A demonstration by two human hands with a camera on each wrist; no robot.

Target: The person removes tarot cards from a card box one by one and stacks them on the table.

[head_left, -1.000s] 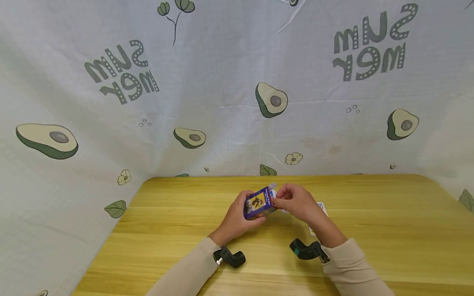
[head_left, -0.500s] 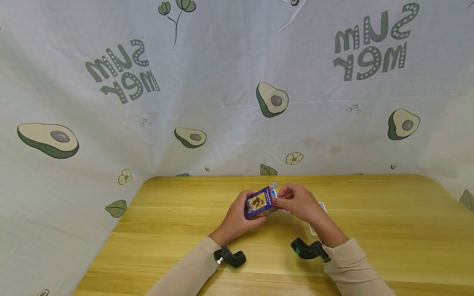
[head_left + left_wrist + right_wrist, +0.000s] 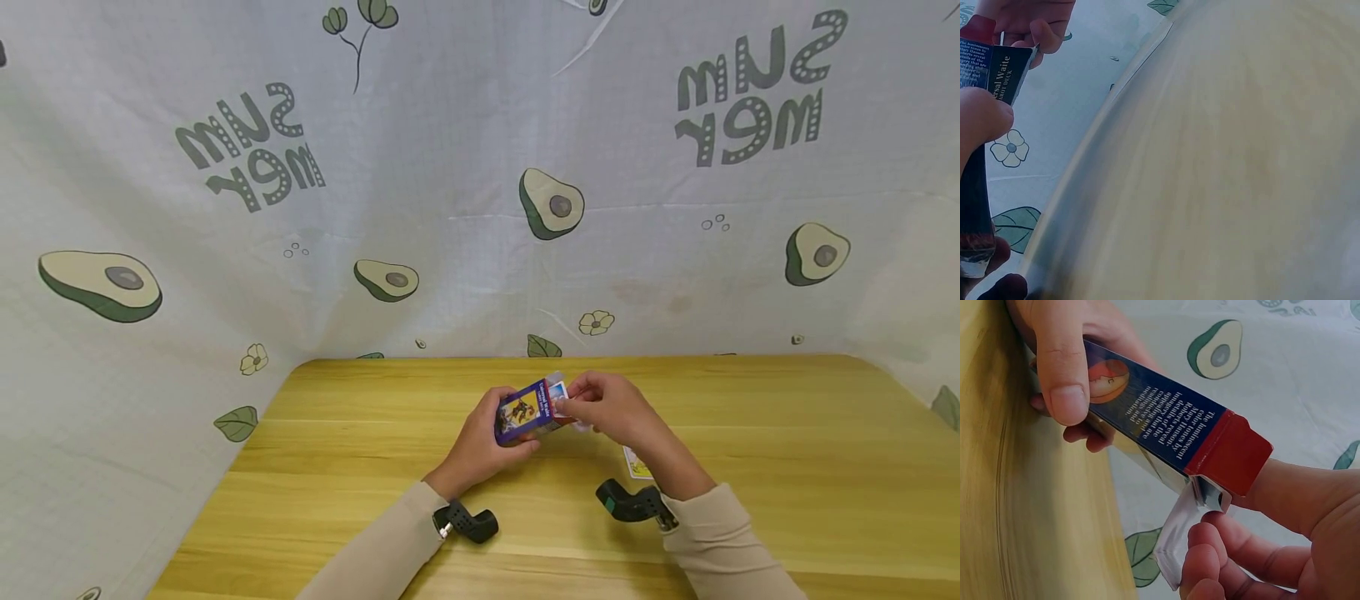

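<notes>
My left hand [image 3: 478,437] grips a purple and blue tarot card box [image 3: 519,412] above the table, its open end tilted up to the right. A few tarot cards [image 3: 557,390] stick out of that end. The thumb and fingers of my right hand [image 3: 617,410] pinch the cards at the mouth of the box. In the right wrist view, a red flap [image 3: 1235,456] stands out from the box end and a whitish side flap [image 3: 1175,534] hangs beside my right fingertips. The left wrist view catches the box [image 3: 1009,75] at its left edge.
A loose tarot card [image 3: 637,463] lies on the wooden table [image 3: 360,467] under my right forearm, partly covered by it. A white cloth [image 3: 465,275] printed with avocados hangs behind the table's back edge. Black camera mounts [image 3: 474,525] are strapped to both wrists.
My right hand has shifted slightly right, away from the box, and more of the cards shows at the open end. The left hand and the box have stayed in place.
</notes>
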